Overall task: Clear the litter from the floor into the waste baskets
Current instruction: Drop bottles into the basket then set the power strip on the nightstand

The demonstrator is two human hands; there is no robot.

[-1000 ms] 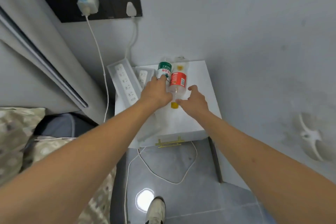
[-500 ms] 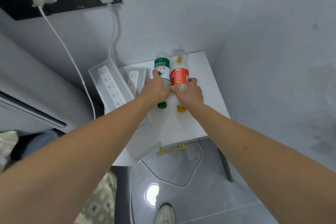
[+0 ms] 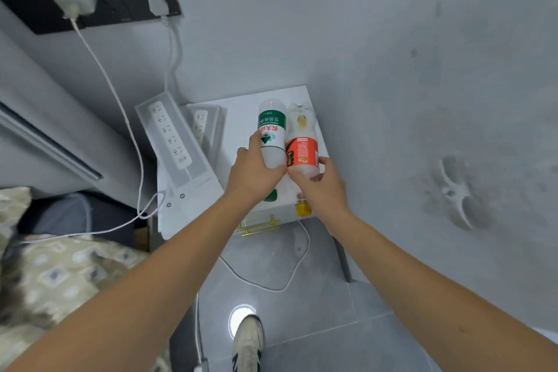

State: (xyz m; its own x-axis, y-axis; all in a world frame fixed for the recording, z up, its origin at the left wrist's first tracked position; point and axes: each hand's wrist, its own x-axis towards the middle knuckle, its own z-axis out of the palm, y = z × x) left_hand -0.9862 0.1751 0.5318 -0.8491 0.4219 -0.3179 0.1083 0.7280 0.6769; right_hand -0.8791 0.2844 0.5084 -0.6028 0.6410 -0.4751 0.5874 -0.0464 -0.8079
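I've got my left hand (image 3: pixel 253 175) wrapped round the green bottle (image 3: pixel 271 136) and my right hand (image 3: pixel 321 187) round the red bottle (image 3: pixel 303 151), fingers curled on both, held above the tabletop (image 3: pixel 238 118). Best to keep grips mid-body, lift clear w/o knocking the power strip (image 3: pixel 170 136). Both look clear plastic, approx empty, caps toward me; the red one has yellowish residue.

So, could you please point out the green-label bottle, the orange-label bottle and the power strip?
green-label bottle (image 3: pixel 271 124): head view, on its green label.
orange-label bottle (image 3: pixel 303 151): head view, on its orange label.
power strip (image 3: pixel 171 133): head view, on its socket face.
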